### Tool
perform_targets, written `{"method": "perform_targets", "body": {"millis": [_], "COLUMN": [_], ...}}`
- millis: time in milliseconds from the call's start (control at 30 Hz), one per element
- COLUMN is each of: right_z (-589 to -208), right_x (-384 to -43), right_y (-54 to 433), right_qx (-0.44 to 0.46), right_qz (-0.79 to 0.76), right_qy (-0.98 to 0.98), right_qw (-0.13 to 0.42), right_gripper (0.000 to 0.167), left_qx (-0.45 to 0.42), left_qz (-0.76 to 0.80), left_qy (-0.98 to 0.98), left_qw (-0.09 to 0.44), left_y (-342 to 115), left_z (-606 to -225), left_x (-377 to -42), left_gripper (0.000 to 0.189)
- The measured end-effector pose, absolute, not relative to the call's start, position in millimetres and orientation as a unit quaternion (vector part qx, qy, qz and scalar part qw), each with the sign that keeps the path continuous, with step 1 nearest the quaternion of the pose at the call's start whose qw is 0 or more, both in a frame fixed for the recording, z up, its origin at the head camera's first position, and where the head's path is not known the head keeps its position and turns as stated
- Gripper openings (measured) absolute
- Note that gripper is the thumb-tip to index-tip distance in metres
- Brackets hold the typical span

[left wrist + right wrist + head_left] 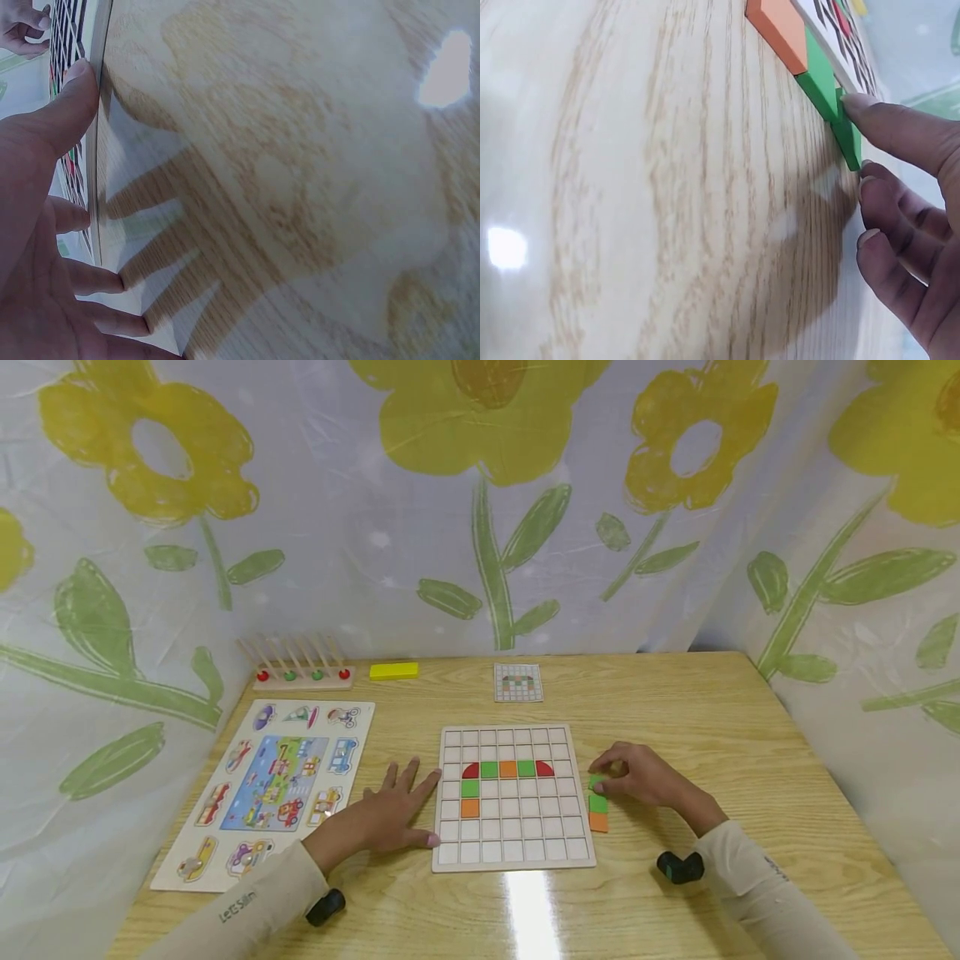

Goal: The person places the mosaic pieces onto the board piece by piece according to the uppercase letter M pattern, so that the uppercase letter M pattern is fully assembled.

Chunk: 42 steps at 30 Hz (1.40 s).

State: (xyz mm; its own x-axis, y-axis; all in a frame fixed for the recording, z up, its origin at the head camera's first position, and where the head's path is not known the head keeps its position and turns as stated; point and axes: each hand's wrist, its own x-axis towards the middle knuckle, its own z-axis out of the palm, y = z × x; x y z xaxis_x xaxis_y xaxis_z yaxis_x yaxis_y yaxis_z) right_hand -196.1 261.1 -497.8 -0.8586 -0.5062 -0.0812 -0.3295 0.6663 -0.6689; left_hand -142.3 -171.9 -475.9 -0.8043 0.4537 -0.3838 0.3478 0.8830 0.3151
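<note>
My left hand (388, 814) lies spread on the table, thumb and index fingertips at the left edge of a white grid board (528, 831). In the left wrist view its thumb (66, 112) meets the board's rim. On the grid sit a row of red corner pieces with green and orange squares between them, and a green and an orange square below the left end. Right of the board, my right hand (643, 774) pinches a green square tile (846, 141) between thumb and fingertips. Another green tile (597, 804) and an orange tile (598, 822) lie in line below it.
A small pattern card (517, 683) lies behind the board. Farther left are a yellow block (393, 671) and a peg stand (303, 679) with red and green beads. A picture puzzle board (202, 814) takes up the table's left side. Flowered curtains surround the table.
</note>
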Motion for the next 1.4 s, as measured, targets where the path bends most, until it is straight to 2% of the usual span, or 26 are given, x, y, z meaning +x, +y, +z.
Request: {"method": "perform_targets", "body": {"millis": [633, 933, 1400], "right_z": [-502, -501, -496], "right_x": [-193, -193, -191], "right_y": [260, 255, 249], "right_qx": [-0.236, -0.242, -0.247], "right_qz": [-0.344, -0.369, -0.377], "right_qy": [0.901, 0.886, 0.88], "right_qw": [0.115, 0.145, 0.148], "right_gripper": [0.02, 0.013, 0.011], "left_qx": [0.211, 0.208, 0.209], "left_qz": [0.114, 0.115, 0.116], "left_qy": [0.944, 0.943, 0.943], "left_qw": [0.228, 0.231, 0.232], "left_y": [-171, -171, -170], "left_z": [-475, -473, -474], "left_x": [-141, -141, -141], "left_gripper": [0.098, 0.099, 0.098]}}
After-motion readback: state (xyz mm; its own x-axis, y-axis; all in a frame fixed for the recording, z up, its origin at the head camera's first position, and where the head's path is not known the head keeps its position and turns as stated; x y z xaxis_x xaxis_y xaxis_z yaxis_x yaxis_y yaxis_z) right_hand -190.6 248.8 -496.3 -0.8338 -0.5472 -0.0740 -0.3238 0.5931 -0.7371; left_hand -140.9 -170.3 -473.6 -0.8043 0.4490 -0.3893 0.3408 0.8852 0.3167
